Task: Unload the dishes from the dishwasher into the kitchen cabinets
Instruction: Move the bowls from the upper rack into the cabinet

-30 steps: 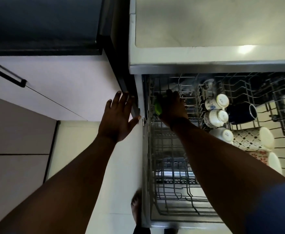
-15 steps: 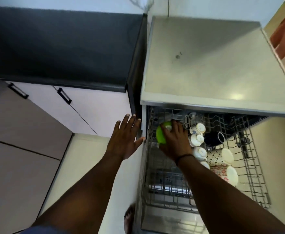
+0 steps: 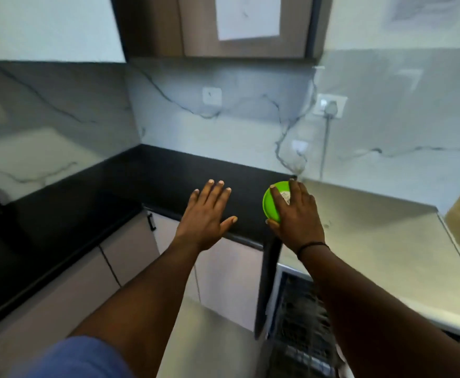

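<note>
A: Where is the green bowl [image 3: 271, 201]?
B: Gripped in the right hand [image 3: 297, 221], held above the black desk [image 3: 119, 186] edge, over the dishwasher [image 3: 299, 323].
A: The left hand [image 3: 205, 214]?
B: Fingers spread, holding nothing.

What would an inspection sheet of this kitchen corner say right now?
Surface: black countertop, bare where visible; pale dishwasher top beside it.
Job's things: green bowl lifted above the counter edge; dishwasher rack pulled out below, its contents blurred.
Clutter: nothing seen.
Grip: right hand holds the green bowl; left hand open, fingers straight, holding nothing.
Cables: grey cable hangs from a wall socket.
Surroundings: marble backsplash, upper cabinet, lower cabinet doors.
</note>
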